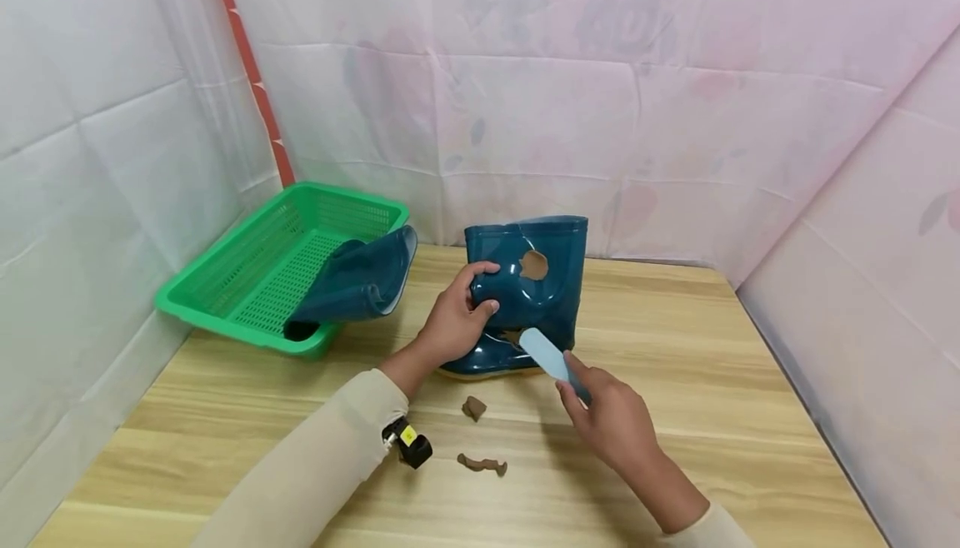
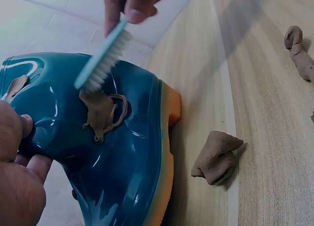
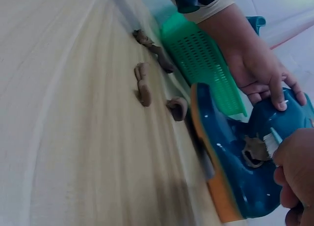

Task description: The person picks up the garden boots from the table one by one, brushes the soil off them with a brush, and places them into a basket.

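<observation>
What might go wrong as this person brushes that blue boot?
The scrubbing brush might smear the brown patch instead of lifting it, since it looks soft and clay-like. The rubber boot could twist under scrubbing, as only the left hand steadies it. The loose brown lump beside it might get squashed onto the table.

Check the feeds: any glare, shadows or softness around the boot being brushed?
Head: white highlights on the boot, faint shadow on the table near the right hand; left wrist: dim, bluish, bright streaks on the boot, a shadow band across the table; right wrist: dim, soft, shadow along the sole.
</observation>
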Available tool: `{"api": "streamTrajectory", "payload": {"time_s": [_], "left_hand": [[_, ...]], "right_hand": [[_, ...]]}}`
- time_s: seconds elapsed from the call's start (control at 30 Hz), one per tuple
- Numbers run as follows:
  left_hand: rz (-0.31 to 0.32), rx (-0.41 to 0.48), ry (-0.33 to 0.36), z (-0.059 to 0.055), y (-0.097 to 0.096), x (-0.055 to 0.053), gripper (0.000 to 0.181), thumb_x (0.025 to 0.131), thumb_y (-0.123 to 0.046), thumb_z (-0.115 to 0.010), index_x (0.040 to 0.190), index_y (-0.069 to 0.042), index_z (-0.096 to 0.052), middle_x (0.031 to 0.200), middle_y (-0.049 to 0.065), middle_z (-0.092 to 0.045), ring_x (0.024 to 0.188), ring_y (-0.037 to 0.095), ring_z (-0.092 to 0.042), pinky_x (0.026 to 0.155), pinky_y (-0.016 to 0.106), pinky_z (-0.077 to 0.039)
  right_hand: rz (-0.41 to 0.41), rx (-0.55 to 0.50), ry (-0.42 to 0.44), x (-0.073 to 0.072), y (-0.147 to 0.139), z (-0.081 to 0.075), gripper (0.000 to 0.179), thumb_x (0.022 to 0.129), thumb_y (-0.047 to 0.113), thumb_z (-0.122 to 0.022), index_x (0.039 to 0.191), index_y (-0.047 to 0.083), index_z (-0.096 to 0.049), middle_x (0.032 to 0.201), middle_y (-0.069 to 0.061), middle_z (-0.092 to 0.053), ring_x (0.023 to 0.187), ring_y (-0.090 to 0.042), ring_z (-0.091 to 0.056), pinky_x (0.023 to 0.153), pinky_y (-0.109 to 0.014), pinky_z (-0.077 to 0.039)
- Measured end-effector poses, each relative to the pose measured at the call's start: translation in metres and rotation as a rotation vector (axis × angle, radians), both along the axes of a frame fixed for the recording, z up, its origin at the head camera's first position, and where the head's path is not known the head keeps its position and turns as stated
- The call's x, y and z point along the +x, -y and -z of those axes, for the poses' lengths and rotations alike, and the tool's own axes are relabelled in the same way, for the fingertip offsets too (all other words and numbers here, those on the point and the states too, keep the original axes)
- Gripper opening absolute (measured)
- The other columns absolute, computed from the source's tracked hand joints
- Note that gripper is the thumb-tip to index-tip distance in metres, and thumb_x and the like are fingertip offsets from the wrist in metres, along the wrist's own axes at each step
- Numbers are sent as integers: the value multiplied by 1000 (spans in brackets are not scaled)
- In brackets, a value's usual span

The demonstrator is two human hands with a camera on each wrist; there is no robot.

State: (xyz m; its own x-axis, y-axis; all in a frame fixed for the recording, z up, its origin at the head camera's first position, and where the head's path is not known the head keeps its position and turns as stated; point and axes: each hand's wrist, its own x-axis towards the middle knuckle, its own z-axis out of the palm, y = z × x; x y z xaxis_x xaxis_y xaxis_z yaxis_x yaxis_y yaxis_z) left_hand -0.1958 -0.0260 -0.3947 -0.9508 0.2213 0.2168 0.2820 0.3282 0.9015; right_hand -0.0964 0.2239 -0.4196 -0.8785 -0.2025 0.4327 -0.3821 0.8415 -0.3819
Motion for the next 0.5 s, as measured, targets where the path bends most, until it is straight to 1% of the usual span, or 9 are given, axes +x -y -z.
{"api": "streamTrajectory", "payload": {"time_s": [0.1, 0.17, 0.2, 0.27, 0.37, 0.4, 0.43, 0.47, 0.5], "left_hand": [[-10, -5, 4, -1, 0, 0, 48, 104, -16, -63, 145, -34, -46, 79, 7, -55, 71, 23, -53, 64, 36, -46], [-13, -4, 4, -1, 0, 0, 49, 104, -16, -63, 145, -35, -46, 82, 7, -57, 71, 23, -53, 64, 36, -46], [-14, -3, 2, 0, 0, 0, 49, 104, -16, -63, 145, -35, -46, 82, 8, -57, 71, 23, -53, 64, 36, -46], [-14, 1, 0, 0, 0, -1, 49, 104, -15, -63, 146, -35, -45, 87, 6, -59, 72, 23, -54, 65, 36, -47], [-17, 0, -4, 2, -1, -1, 50, 104, -15, -64, 146, -34, -45, 85, 5, -58, 71, 21, -54, 64, 35, -46], [-18, 0, -6, 3, -1, -1, 50, 103, -15, -64, 146, -34, -45, 82, 5, -57, 71, 21, -54, 63, 35, -46], [-18, 0, -7, 3, -1, -1, 50, 103, -15, -64, 146, -34, -45, 82, 5, -57, 70, 21, -53, 63, 34, -46], [-17, 0, -9, 3, -1, -1, 50, 103, -15, -64, 146, -34, -45, 78, 6, -54, 69, 22, -52, 62, 34, -45], [-16, 0, -9, 3, -2, -1, 50, 103, -15, -64, 146, -35, -45, 78, 6, -54, 69, 22, -52, 61, 34, -45]], "right_hand": [[7, -36, -93, -2, -2, -5, 48, 89, 12, -81, 133, 0, -67, 73, -2, -61, 54, -8, -40, 46, -25, -31], [17, -46, -109, -4, -2, -6, 49, 89, 11, -81, 134, -1, -66, 73, -5, -62, 54, -10, -41, 47, -26, -32], [23, -40, -91, -5, -1, -6, 49, 90, 12, -80, 135, 0, -66, 75, -6, -64, 56, -11, -43, 48, -26, -33], [19, -18, -30, -5, 1, -3, 49, 91, 15, -79, 136, 0, -65, 84, -9, -70, 59, -12, -46, 49, -27, -35], [1, 25, 64, -4, 4, 1, 48, 94, 18, -77, 137, 2, -65, 92, -10, -73, 61, -12, -49, 49, -26, -37], [-6, 33, 77, -3, 4, 2, 48, 94, 19, -77, 137, 2, -65, 95, -11, -74, 62, -12, -49, 49, -26, -37], [-13, 34, 73, -2, 4, 2, 47, 93, 18, -78, 136, 2, -66, 97, -11, -74, 62, -11, -49, 49, -26, -37], [-17, 30, 56, -1, 4, 2, 47, 92, 17, -78, 135, 2, -67, 95, -10, -74, 61, -11, -49, 49, -25, -36], [-20, 22, 29, 0, 3, 0, 47, 91, 16, -79, 134, 2, -67, 91, -9, -73, 60, -10, -47, 48, -25, -35]]}}
